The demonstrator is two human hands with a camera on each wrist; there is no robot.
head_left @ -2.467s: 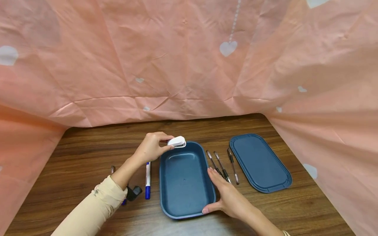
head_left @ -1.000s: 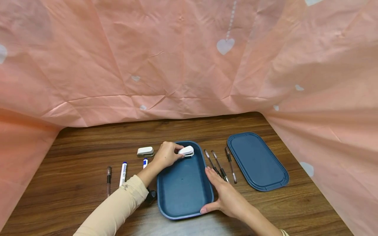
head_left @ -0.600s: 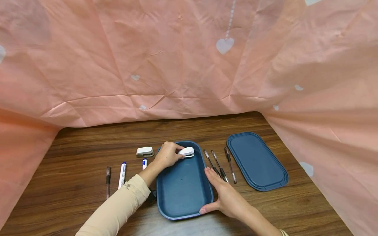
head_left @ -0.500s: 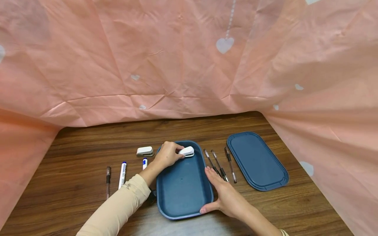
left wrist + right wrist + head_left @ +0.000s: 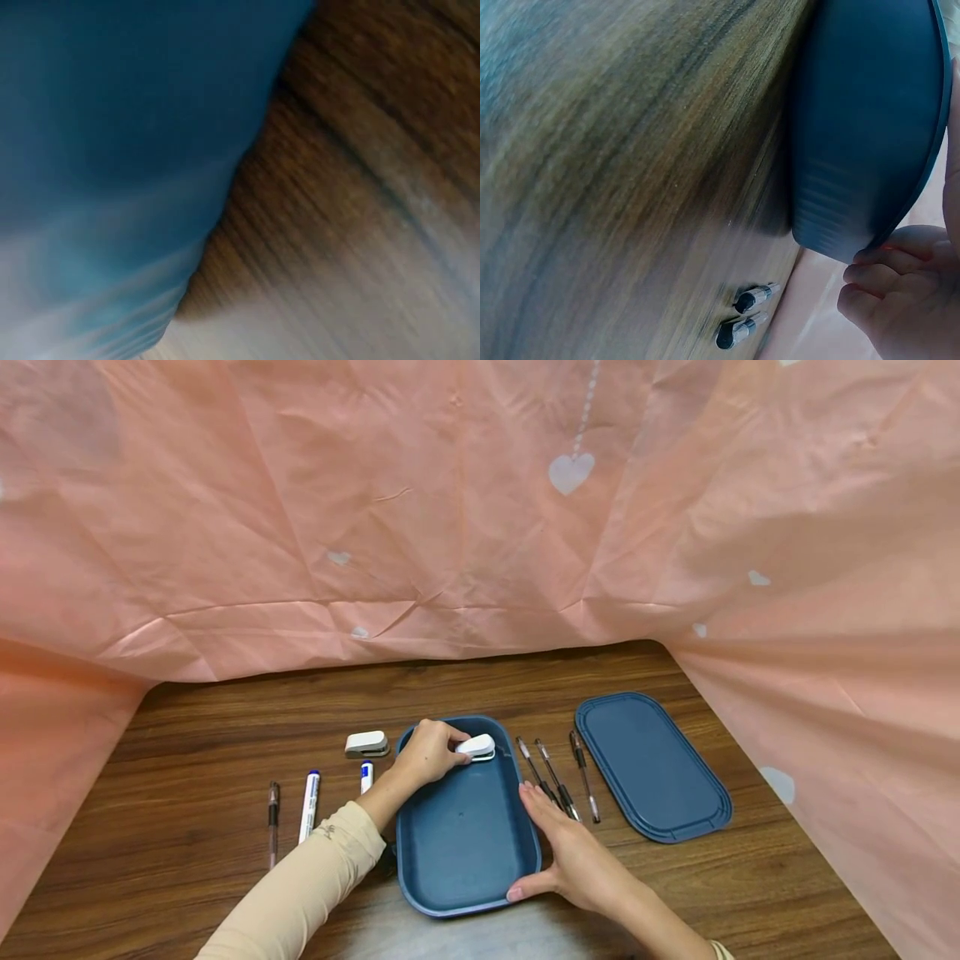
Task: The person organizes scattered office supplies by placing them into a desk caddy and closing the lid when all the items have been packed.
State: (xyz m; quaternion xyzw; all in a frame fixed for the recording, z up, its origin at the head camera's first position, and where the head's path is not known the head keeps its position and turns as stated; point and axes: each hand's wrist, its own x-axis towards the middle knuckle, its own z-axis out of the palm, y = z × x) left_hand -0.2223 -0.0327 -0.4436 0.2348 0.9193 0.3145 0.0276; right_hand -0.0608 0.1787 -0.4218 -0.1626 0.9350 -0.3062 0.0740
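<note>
With thumb and fingertips, my left hand [image 5: 430, 753] pinches a small white stapler [image 5: 476, 747] inside the far end of a blue plastic box [image 5: 461, 843]. My right hand [image 5: 573, 858] grips the box at its near right corner, thumb on the near rim and fingers along the right side. The right wrist view shows those fingertips against the rim of the box [image 5: 870, 127]. Only the box's outer wall [image 5: 127, 150] and the table appear in the left wrist view; the left hand is out of sight there.
A second white stapler [image 5: 367, 744] lies left of the box. Two blue-capped markers [image 5: 309, 806] and a pen [image 5: 273, 822] are farther left, partly hidden by the sleeve. Right of the box lie several pens [image 5: 557, 779] and a blue lid [image 5: 654, 767]. Pink cloth [image 5: 420, 510] surrounds the table.
My left hand has carried the stapler from over the far left rim rightward and down into the box, then stays nearly still. The right hand keeps its place on the box.
</note>
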